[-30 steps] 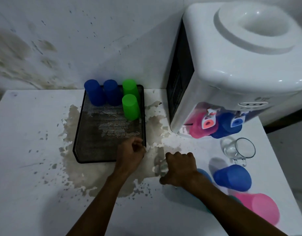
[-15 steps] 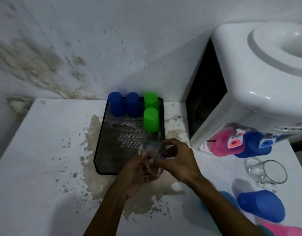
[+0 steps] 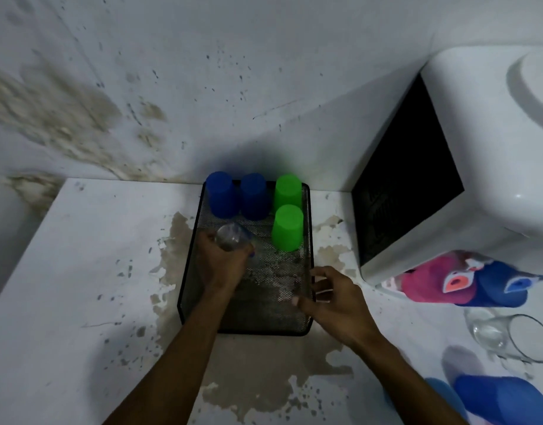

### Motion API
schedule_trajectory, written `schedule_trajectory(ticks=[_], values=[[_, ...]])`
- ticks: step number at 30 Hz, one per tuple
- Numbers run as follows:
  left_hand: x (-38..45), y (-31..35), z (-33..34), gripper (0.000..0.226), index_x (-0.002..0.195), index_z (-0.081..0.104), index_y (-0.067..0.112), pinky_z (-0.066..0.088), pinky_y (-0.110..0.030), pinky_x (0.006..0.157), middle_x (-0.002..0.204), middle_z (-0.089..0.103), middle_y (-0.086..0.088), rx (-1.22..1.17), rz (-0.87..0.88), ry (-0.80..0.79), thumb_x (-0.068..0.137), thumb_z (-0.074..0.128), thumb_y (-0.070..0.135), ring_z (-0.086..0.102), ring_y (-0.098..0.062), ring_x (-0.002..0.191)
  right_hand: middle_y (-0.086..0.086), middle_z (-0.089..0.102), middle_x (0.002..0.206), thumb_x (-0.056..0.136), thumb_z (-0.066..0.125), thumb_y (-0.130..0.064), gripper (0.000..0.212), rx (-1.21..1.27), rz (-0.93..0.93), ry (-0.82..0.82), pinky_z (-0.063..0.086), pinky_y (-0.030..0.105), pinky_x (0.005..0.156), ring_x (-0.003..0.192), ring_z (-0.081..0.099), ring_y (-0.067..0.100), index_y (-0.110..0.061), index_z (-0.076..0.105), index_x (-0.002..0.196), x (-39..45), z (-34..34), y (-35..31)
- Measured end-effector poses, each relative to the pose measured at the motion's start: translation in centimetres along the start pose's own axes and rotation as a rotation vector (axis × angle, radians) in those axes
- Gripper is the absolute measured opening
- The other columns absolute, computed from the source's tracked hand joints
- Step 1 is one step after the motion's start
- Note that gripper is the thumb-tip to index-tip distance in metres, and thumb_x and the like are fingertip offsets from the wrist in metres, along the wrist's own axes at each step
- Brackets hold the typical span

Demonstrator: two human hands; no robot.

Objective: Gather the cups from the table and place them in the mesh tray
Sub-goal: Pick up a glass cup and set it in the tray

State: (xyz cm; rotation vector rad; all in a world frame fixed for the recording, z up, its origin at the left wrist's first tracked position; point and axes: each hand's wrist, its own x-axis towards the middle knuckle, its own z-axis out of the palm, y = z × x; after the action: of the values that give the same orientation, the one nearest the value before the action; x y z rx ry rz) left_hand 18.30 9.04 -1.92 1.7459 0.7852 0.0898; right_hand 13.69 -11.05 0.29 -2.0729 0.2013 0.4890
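Observation:
A black mesh tray sits on the white table against the wall. Two blue cups and two green cups stand upside down at its far end. My left hand holds a clear glass cup upside down over the tray's left side, just in front of the blue cups. My right hand hovers open at the tray's right rim, holding nothing. Another clear glass cup and a blue cup lie on their sides at the table's right.
A white water dispenser fills the right side, with pink and blue tap guards at its front. The table has peeled, stained patches around the tray. A stained wall stands directly behind.
Both hands held the glass cup near the tray's front. My left hand has carried it further into the tray, and my right hand has let go and drawn back to the right rim.

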Motion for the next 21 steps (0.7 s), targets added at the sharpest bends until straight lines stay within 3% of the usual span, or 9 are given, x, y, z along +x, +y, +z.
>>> schedule_trajectory(ticks=[3,7,10,15,21], values=[[1.8,0.6,1.7,0.072,0.117,0.046,0.014,0.040,-0.016,0.060,0.108,0.056,-0.001,0.183,0.195,-0.009,0.058,0.087,0.014,0.059,-0.019,0.092,-0.006,0.067,0.094,0.071,0.082,-0.032,0.050,-0.049,0.007,-0.001,0.048,0.015,0.071,0.088,0.062,0.006,-0.022,0.063,0.116,-0.2,-0.3,1.0],[3.8,-0.4,4.0,0.076,0.121,0.045,0.014,0.047,-0.029,0.075,0.117,0.060,-0.009,0.277,0.333,-0.093,0.057,0.087,0.009,0.060,-0.024,0.100,-0.007,0.065,0.093,0.072,0.082,-0.032,0.047,-0.075,0.009,0.002,0.048,0.014,0.070,0.087,0.061,0.008,-0.026,0.062,0.114,-0.3,-0.6,1.7],[4.4,-1.2,4.7,0.076,0.123,0.045,0.011,0.049,-0.030,0.079,0.121,0.061,-0.015,0.318,0.379,-0.109,0.059,0.086,0.005,0.061,-0.028,0.104,-0.008,0.065,0.093,0.073,0.081,-0.031,0.041,-0.079,-0.004,0.010,0.046,0.009,0.066,0.087,0.060,0.004,-0.032,0.059,0.108,-0.2,-1.1,1.9],[5.2,-2.2,5.1,0.076,0.123,0.044,0.013,0.056,-0.043,0.083,0.119,0.062,-0.015,0.330,0.409,-0.116,0.060,0.086,0.008,0.062,-0.028,0.102,-0.008,0.066,0.093,0.072,0.081,-0.034,0.041,-0.091,-0.006,0.035,0.045,0.008,0.066,0.086,0.061,0.002,-0.031,0.061,0.108,0.1,-1.6,2.3],[5.7,-2.3,5.6,0.077,0.127,0.042,0.011,0.054,-0.047,0.087,0.122,0.060,-0.017,0.344,0.415,-0.106,0.062,0.084,0.010,0.060,-0.031,0.106,-0.005,0.066,0.094,0.072,0.080,-0.036,0.044,-0.107,0.007,0.030,0.052,0.018,0.074,0.085,0.062,0.005,-0.028,0.062,0.111,0.1,-1.7,2.9]])
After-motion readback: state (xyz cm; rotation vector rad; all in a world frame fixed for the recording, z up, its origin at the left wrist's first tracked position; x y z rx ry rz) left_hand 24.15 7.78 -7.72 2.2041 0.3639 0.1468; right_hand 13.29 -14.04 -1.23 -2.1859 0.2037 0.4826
